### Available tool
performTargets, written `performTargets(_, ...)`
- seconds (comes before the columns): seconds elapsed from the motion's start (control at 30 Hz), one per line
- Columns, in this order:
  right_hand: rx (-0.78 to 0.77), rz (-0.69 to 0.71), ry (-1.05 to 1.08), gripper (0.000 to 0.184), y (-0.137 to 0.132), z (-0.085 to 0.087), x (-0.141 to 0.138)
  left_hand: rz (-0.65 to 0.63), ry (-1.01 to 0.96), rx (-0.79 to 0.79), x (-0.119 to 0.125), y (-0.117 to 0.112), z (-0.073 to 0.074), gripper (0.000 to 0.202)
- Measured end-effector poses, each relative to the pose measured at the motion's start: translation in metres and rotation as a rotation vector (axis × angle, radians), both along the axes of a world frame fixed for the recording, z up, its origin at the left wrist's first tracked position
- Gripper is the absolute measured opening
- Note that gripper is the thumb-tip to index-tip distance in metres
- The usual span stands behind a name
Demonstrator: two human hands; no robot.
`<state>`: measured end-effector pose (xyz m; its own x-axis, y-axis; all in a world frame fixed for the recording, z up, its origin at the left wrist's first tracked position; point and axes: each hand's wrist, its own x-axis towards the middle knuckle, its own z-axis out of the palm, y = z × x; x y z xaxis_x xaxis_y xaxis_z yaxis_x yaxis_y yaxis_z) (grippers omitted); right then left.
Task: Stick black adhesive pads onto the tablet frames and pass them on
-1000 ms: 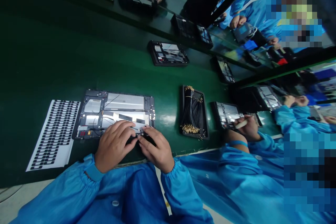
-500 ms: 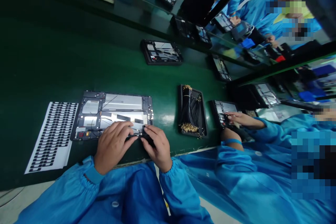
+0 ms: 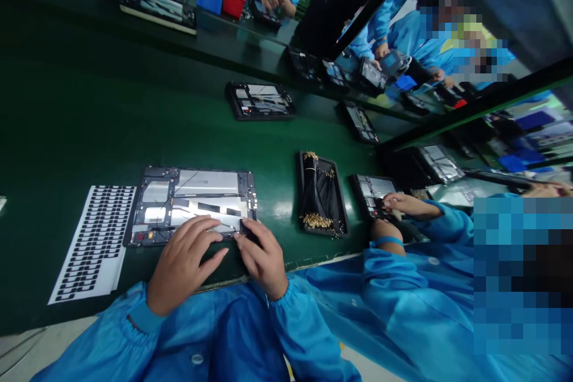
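An opened tablet housing [image 3: 192, 206] lies on the green belt, with silver panels, thin wires and black strips inside. My right hand [image 3: 262, 258] sits at its near right corner, fingertips closed on a small black piece [image 3: 248, 229]. My left hand [image 3: 183, 264] rests at the housing's near edge, fingers spread and holding nothing, thumb stretched toward my right hand. To the left of the housing lies a white sheet of black adhesive pads [image 3: 94, 245].
A black tray of black cables with gold ends [image 3: 320, 196] stands to the right. Beyond it, a co-worker's hand [image 3: 409, 206] works on another tablet housing [image 3: 371, 196]. A further housing [image 3: 259, 101] lies across the belt.
My left hand has drawn back from the housing toward me, its fingers now at the near edge. The whole scene has shifted in view as my head turned.
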<state>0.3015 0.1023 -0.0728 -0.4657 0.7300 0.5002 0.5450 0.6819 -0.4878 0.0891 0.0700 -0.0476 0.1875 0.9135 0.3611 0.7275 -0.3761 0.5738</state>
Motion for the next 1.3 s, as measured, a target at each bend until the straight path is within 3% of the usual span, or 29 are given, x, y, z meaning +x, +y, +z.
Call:
performTargets(0.1,0.083,0.059,-0.058,0.048,-0.001,-0.002,0.002,0.086,0.082,0.001,-0.022,-0.017,0.004,0.026)
performTargets(0.23,-0.064,-0.01,-0.047,0.057,-0.001,-0.001,0.003,0.285,0.26,-0.027,-0.062,-0.03,0.003,0.061)
performTargets(0.33,-0.167,-0.123,-0.093,0.08,0.003,-0.008,0.005,0.306,0.339,-0.006,-0.085,-0.029,-0.002,0.072)
performTargets(0.4,-0.157,-0.125,-0.118,0.079,0.012,-0.015,0.005,0.293,0.35,-0.025,-0.096,-0.024,-0.005,0.069)
performTargets(0.53,-0.128,-0.088,-0.124,0.079,0.053,-0.02,-0.01,0.319,0.253,-0.114,-0.109,0.008,-0.009,0.073)
performTargets(0.73,-0.174,-0.101,-0.12,0.076,0.138,-0.012,-0.05,0.406,0.143,-0.048,-0.136,0.09,-0.019,0.075)
performTargets(0.83,-0.165,-0.073,-0.14,0.08,0.167,-0.001,-0.058,0.445,0.155,0.005,-0.138,0.104,-0.021,0.071)
performTargets(0.97,-0.266,-0.102,0.024,0.062,0.222,0.035,-0.051,0.42,0.257,0.026,-0.124,0.071,-0.006,0.067)
performTargets(1.1,-0.415,-0.342,0.11,0.046,0.312,0.068,-0.033,0.394,0.387,0.023,-0.114,0.01,0.004,0.064)
performTargets(1.2,-0.592,-0.56,0.092,0.049,0.369,0.067,-0.02,0.461,0.501,0.004,-0.121,-0.031,-0.01,0.068)
performTargets(1.3,-0.756,-0.703,0.054,0.056,0.403,0.05,-0.013,0.506,0.595,-0.079,-0.136,-0.061,-0.03,0.071)
